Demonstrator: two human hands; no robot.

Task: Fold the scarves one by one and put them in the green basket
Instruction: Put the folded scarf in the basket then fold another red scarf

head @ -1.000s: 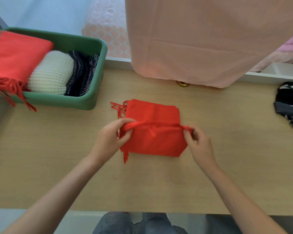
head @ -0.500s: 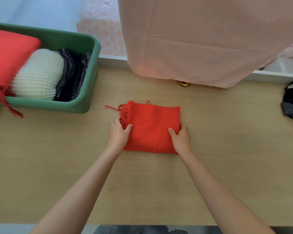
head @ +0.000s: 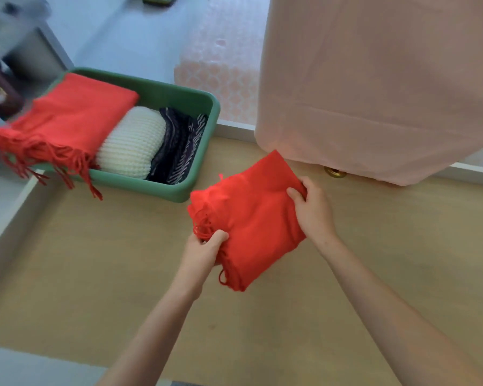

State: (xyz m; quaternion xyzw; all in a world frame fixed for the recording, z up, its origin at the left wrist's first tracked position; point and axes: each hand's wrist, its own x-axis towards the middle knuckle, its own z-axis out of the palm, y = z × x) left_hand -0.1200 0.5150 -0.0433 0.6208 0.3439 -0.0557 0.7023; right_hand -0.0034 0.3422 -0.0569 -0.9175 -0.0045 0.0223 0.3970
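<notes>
A folded red scarf (head: 255, 215) is lifted off the wooden table, tilted, just right of the green basket (head: 179, 98). My left hand (head: 204, 252) grips its near-left edge by the fringe. My right hand (head: 313, 210) grips its far-right edge, thumb on top. The basket holds a larger red fringed scarf (head: 70, 121) hanging over its left rim, a cream knitted scarf (head: 133, 143) and a dark patterned scarf (head: 180, 146).
A pink cloth (head: 374, 79) hangs over the table's far edge on the right, with a small brass knob (head: 333, 172) below it. The wooden table (head: 95, 274) stretches to the left and front. A dark item (head: 0, 96) stands at the far left.
The scarf was folded over, pressed flat on the table, then picked up by both hands and carried left toward the basket. The view has swung left.
</notes>
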